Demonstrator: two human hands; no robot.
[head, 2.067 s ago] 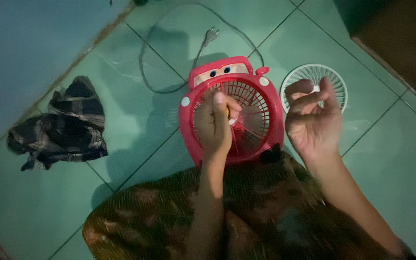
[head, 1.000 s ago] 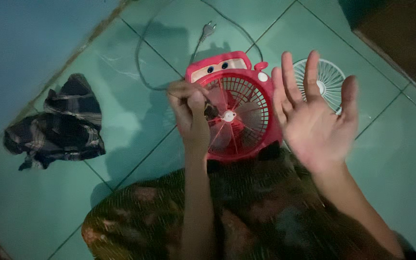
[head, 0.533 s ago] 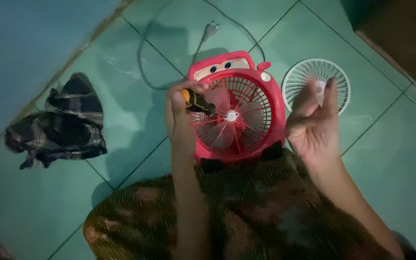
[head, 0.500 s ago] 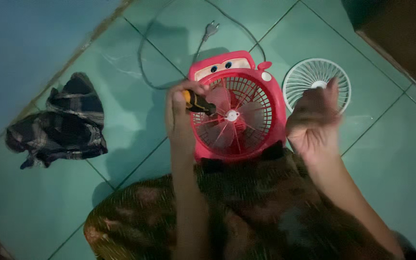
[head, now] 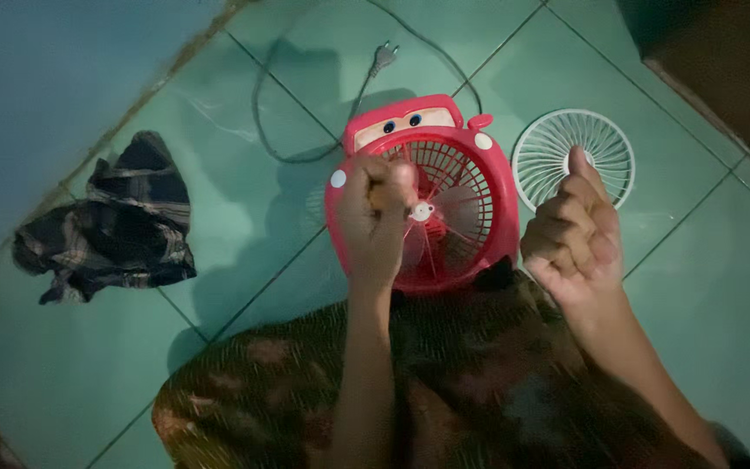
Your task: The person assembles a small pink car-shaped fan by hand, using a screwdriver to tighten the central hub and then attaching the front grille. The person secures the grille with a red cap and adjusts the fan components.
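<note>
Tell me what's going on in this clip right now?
A person sits on a green tiled floor with a red box fan lying against their lap, front grille off. The left hand is closed over the fan's hub, apparently gripping a tool. The right hand hovers curled beside the fan, seemingly empty. A white round grille and a dark checked cloth lie nearby.

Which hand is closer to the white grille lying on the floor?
The right hand. It is curled just below the white grille, its raised thumb overlapping the grille's lower edge in the picture. The left hand is over the red fan, further left.
</note>
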